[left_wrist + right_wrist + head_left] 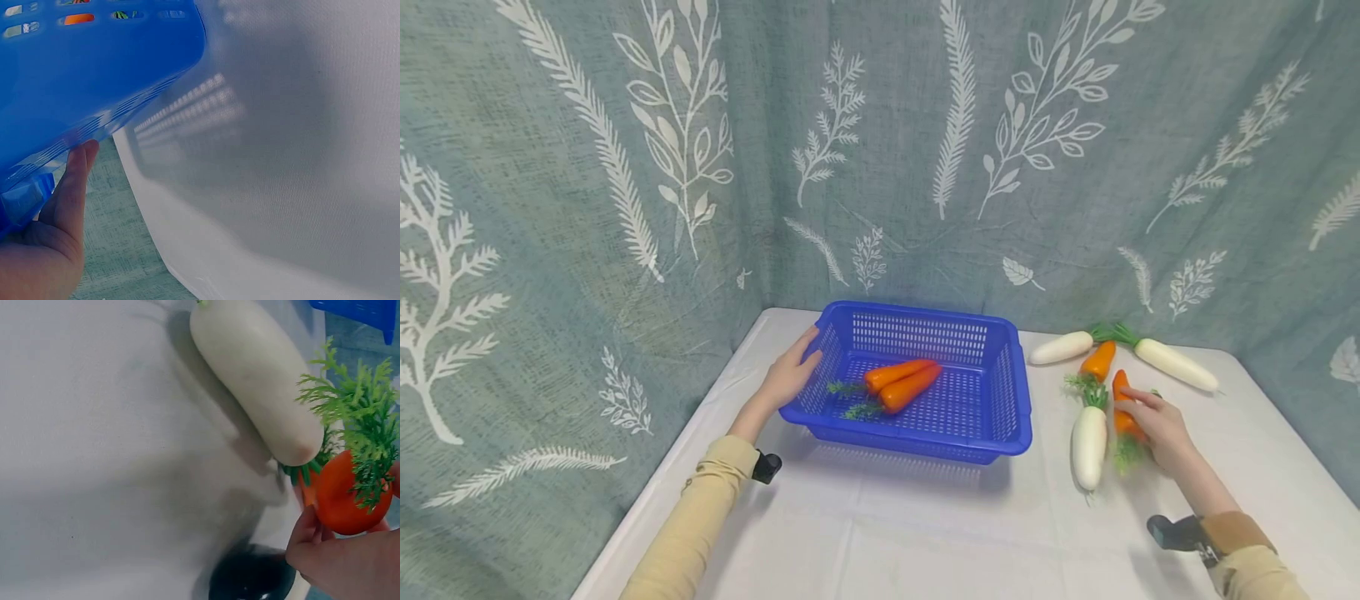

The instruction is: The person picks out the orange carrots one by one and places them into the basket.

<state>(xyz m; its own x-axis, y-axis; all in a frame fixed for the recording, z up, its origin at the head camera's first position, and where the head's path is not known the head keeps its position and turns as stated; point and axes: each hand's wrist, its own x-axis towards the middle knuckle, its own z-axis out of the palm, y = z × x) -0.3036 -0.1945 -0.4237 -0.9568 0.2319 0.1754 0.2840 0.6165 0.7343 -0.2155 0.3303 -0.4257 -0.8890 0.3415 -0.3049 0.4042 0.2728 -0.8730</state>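
Note:
My right hand (pixel 1161 425) grips an orange carrot (pixel 1122 385) at the right of the table, its leafy green top toward me. In the right wrist view, thumb and fingers are round the carrot's thick end (pixel 344 500). Just left of it lies a white radish (pixel 1088 446). A dark, glossy, rounded thing (pixel 253 575) lies beside the right hand in its wrist view. My left hand (pixel 790 371) rests against the left side of the blue basket (pixel 910 437), its fingers (pixel 75 181) straight along the wall. Two carrots (pixel 910 387) lie side by side in the basket.
Behind the right hand lie another carrot (pixel 1099 361) and two white radishes, one on the left (pixel 1062 347) and one on the right (pixel 1176 364). The white-covered table (pixel 925 533) meets a green patterned curtain (pixel 895 150) at the back and sides.

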